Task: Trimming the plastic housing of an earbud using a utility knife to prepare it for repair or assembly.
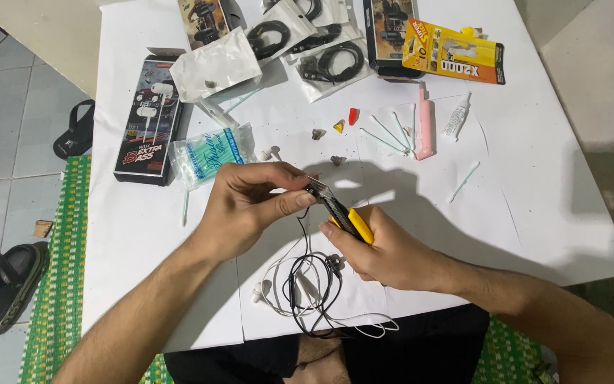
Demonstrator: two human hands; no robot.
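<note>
The right hand (pixel 385 252) clamps its fingers on a yellow-handled cutter (pixel 342 213). The left hand (pixel 246 206) pinches a thin black wire (pixel 305 235) at the blade. Tangled white and black earphone cables (pixel 307 288) lie at the desk's (pixel 534 213) near edge.

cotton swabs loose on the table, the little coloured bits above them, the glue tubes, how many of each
loose cotton swabs: 5
small coloured plastic bits (red, yellow): 2
glue tubes (pink, small white): 2
total: 9
Swabs inside the bag are not counted.
</note>
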